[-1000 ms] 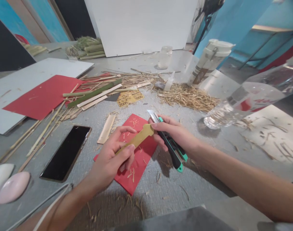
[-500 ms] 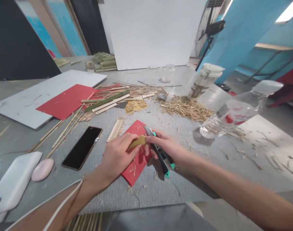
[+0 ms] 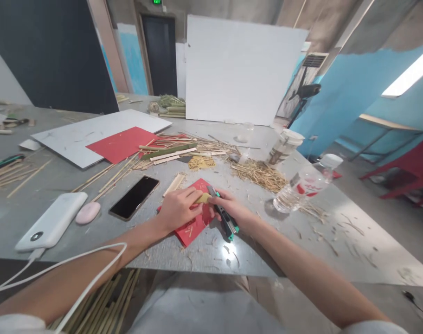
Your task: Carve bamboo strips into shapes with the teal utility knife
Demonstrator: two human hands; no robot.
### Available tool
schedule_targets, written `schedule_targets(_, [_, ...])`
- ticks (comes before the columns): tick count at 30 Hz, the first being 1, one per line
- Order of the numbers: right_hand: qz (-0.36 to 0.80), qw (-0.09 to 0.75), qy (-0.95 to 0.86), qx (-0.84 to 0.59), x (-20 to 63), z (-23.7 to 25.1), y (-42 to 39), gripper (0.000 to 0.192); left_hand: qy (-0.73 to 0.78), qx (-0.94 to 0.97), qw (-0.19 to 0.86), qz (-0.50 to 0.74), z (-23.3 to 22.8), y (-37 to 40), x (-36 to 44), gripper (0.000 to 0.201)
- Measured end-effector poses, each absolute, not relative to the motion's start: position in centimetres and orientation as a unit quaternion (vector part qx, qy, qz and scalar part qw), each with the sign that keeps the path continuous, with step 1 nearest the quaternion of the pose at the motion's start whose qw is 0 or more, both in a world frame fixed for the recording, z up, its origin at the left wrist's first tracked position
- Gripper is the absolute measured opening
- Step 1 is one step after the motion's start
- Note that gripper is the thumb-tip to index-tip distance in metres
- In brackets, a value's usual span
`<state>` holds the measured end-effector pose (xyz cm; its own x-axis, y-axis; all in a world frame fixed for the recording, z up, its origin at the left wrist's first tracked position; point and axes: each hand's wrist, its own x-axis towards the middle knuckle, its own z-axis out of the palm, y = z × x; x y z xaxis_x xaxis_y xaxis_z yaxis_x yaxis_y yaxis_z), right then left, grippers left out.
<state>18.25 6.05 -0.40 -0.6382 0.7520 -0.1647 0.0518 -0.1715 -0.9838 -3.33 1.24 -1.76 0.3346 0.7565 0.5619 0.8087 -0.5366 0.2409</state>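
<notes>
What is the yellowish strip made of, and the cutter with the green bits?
The strip in the left hand looks like split bamboo: pale, matte. The cutter in the right hand seems plastic-bodied, black and teal, with a grey, probably metal, blade.

The two hands meet in the middle of the table (image 3: 232, 260), over a small card (image 3: 192, 227). The left hand (image 3: 178, 208) holds a flat stick (image 3: 203, 198). The right hand (image 3: 232, 209) holds a knife (image 3: 222, 217). The phone (image 3: 134, 203) lies at 9 o'clock from the hands. The water bottle (image 3: 302, 188) lies at 3 o'clock. The straw pile (image 3: 258, 172) sits at 1 o'clock.
</notes>
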Motion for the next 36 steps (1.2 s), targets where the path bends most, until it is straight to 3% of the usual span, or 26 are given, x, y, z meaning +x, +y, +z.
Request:
schedule_targets(10, [0.66,0.304,-0.586,-0.358,18.8,0.5,6.7,0.022,-0.481,-0.801,0.001,-0.355,-1.9,2.0,-3.5,0.025])
schedule_targets(20, [0.636,0.389,-0.557,-0.368,20.2,0.2,9.1,0.03,-0.498,-0.762,-0.038,-0.413,-1.4,2.7,-5.1,0.022])
schedule_targets(26, [0.632,0.399,-0.576,-0.332,20.0,-0.1,9.0,0.029,-0.513,-0.752,-0.049,-0.41,-1.0,2.7,-4.7,0.021])
schedule_targets(36, [0.63,0.378,-0.57,-0.368,19.7,-0.3,9.5,0.035,-0.551,-0.72,-0.185,-0.379,-0.3,3.1,-4.5,0.033])
